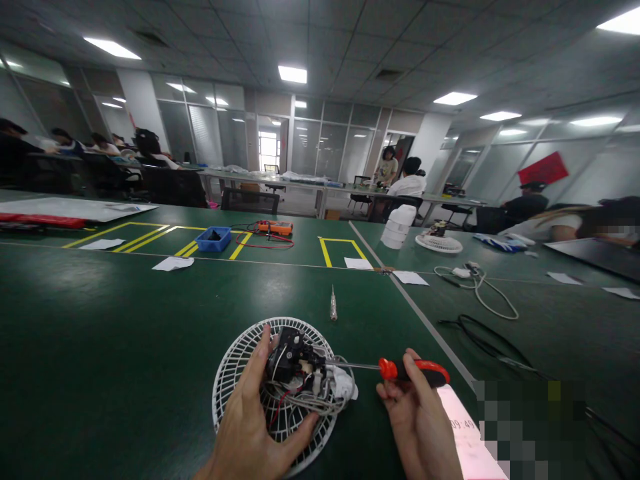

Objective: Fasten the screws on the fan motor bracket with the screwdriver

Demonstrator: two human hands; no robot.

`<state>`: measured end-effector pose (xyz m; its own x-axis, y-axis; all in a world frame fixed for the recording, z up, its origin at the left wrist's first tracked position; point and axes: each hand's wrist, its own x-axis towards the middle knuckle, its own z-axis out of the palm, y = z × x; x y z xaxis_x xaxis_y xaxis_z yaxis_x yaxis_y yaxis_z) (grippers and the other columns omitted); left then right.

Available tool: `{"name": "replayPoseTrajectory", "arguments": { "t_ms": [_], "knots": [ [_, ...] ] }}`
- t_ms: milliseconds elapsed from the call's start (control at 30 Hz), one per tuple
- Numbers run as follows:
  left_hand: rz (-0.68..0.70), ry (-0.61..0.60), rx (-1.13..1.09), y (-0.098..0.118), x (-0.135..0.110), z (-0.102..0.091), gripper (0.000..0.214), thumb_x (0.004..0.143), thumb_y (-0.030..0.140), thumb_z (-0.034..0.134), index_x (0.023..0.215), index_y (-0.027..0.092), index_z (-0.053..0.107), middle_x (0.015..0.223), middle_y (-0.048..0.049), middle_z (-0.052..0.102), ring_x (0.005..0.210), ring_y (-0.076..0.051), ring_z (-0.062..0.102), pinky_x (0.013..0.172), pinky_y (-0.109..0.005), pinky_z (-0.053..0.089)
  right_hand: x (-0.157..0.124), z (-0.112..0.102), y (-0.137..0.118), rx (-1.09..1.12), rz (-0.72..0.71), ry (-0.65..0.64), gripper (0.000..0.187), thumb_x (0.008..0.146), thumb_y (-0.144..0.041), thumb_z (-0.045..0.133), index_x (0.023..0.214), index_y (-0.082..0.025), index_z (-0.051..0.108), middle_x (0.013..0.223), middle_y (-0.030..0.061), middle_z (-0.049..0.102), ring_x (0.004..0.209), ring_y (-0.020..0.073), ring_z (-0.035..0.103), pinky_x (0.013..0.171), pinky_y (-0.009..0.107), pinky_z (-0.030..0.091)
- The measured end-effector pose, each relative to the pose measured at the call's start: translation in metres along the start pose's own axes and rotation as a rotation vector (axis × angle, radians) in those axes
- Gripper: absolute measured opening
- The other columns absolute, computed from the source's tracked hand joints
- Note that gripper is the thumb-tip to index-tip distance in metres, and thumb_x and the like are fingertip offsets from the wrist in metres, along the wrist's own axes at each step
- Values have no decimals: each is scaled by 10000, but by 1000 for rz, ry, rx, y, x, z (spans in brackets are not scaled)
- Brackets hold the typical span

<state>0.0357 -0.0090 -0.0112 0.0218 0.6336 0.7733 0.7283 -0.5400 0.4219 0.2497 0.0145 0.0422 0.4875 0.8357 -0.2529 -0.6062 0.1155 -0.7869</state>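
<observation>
From where I stand, the left hand (257,417) spreads open over a round white plastic fan grille (223,365) on the green tabletop (125,360), beside its black motor (287,353); rightward, a red-and-black-handled metal screwdriver (387,368) points left at the motor, lengthwise across, gripped by the right hand (423,417).

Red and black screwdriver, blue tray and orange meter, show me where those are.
Red and black screwdriver (388,369): head view, on its handle's red front end.
Blue tray (213,246): head view, on its front wall.
Orange meter (276,229): head view, on its body.
</observation>
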Motion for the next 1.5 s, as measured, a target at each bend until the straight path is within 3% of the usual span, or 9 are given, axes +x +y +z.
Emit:
{"name": "replayPoseTrajectory", "arguments": {
  "t_ms": [167, 300, 400, 567, 667, 833, 1067, 1333, 1500],
  "knots": [
    [-95, -32, 10, 2, -1, -1, 1026, 855, 416, 732, 1605, 135, 90, 1623, -215, 335, 1444, -309, 466, 1108, -486, 535, -2, -2, -2, 37, 5, 41, 685, 465, -306, 921, 1087, -239, 642, 945, 29, 724, 931, 223, 677, 749, 335, 583],
    [-82, -17, -21, 0, -3, 0, 1086, 840, 421, 755, 1605, 137, 39, 1623, -230, 324, 1429, -303, 488, 1087, -488, 549, -2, -3, -1, -21, -38, 39, 678, 506, -309, 948, 1114, -260, 652, 819, -34, 690, 734, 165, 653, 623, 276, 562],
    [-93, -20, -34, -1, -3, 1, 1083, 840, 413, 756, 1606, 147, 39, 1618, -233, 333, 1427, -311, 489, 1081, -514, 549, -1, -2, 0, -12, 1, 39, 555, 556, -332, 937, 1042, -252, 680, 837, -34, 690, 696, 151, 637, 571, 269, 553],
    [-151, -40, -62, 2, -3, 0, 1074, 846, 402, 755, 1608, 193, 28, 1623, -214, 336, 1445, -312, 467, 1112, -563, 515, 0, -2, -1, 90, 85, 11, 327, 539, -260, 849, 821, -210, 692, 1030, 55, 725, 1060, 255, 667, 783, 368, 611],
    [-155, -40, -77, 4, -3, 0, 1073, 845, 394, 759, 1608, 200, 29, 1624, -209, 337, 1456, -310, 452, 1131, -565, 498, 1, -3, 0, 58, 80, 17, 395, 528, -246, 880, 880, -214, 704, 985, 33, 725, 978, 235, 687, 795, 363, 606],
    [-144, -26, -49, 4, -2, 0, 1045, 852, 387, 749, 1607, 192, 53, 1619, -210, 348, 1446, -309, 465, 1154, -550, 477, 1, -1, 2, -12, 44, 44, 533, 548, -335, 953, 1006, -252, 694, 922, -36, 677, 755, 150, 639, 617, 273, 556],
    [-110, -25, -74, 2, -2, 0, 1019, 851, 345, 754, 1607, 221, 82, 1634, -207, 317, 1455, -330, 446, 1142, -565, 482, -4, -1, -1, 51, 73, -33, 455, 530, -256, 882, 932, -233, 671, 1035, 13, 688, 1071, 249, 632, 754, 361, 580],
    [-99, -59, -41, 0, -1, -1, 1020, 844, 349, 763, 1604, 277, 87, 1661, -182, 263, 1446, -348, 457, 1105, -573, 514, 1, -1, 5, -51, 98, -6, 498, 567, -336, 945, 970, -218, 676, 752, -40, 651, 628, 130, 563, 608, 271, 523],
    [7, -98, 50, -2, 1, -4, 790, 866, 322, 715, 1545, 296, 312, 1696, -145, 154, 1474, -377, 408, 1059, -573, 552, -3, -2, 2, 38, 136, 20, 438, 575, -306, 866, 963, -219, 681, 921, 12, 702, 883, 213, 662, 719, 336, 566]
  ]
}}
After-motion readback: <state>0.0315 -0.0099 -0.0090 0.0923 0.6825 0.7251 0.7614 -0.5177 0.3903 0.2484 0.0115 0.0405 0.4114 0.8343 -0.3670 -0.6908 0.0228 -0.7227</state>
